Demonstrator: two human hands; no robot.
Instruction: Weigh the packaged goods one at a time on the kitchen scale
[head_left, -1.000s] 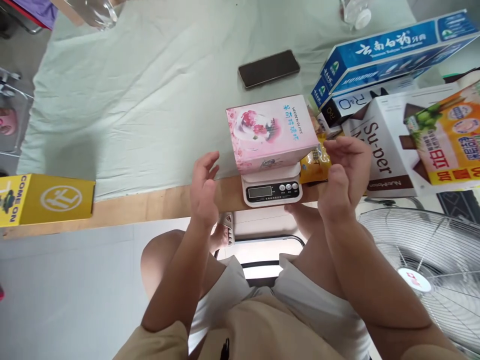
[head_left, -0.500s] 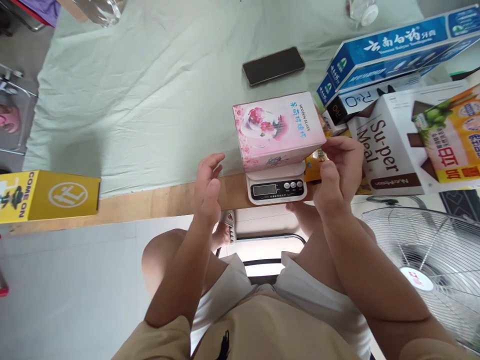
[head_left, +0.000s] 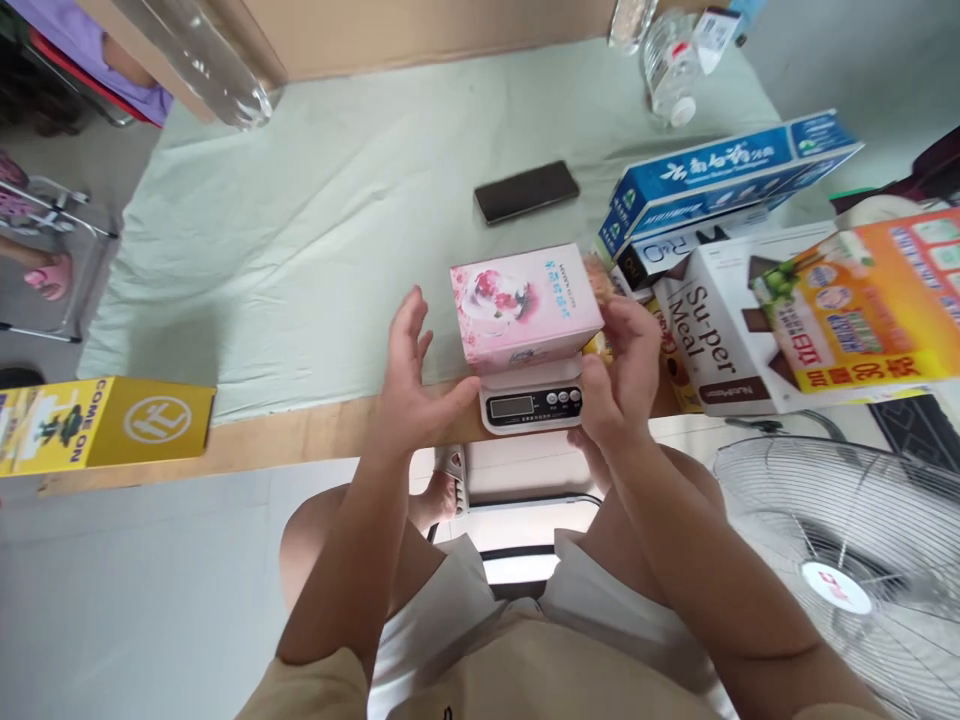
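A pink box (head_left: 525,300) with a rose picture rests on a small white kitchen scale (head_left: 532,405) at the table's front edge. My left hand (head_left: 409,385) is open just left of the box, fingers spread and a little apart from it, thumb close to the scale's corner. My right hand (head_left: 622,380) is on the other side, its curved fingers resting against the box's right face without wrapping round it. The scale's display shows no digits I can read.
A black phone (head_left: 526,191) lies on the pale green cloth (head_left: 300,230) behind the box. Stacked at the right are a blue box (head_left: 720,175), a white "Su-per Meal" box (head_left: 712,340) and an orange box (head_left: 862,300). A yellow box (head_left: 105,425) sits front left, a fan (head_left: 840,560) low right.
Both hands have closed in on the pink box: the left moved right towards its side, the right slid closer against it. The camera tilted up, showing more of the far table.
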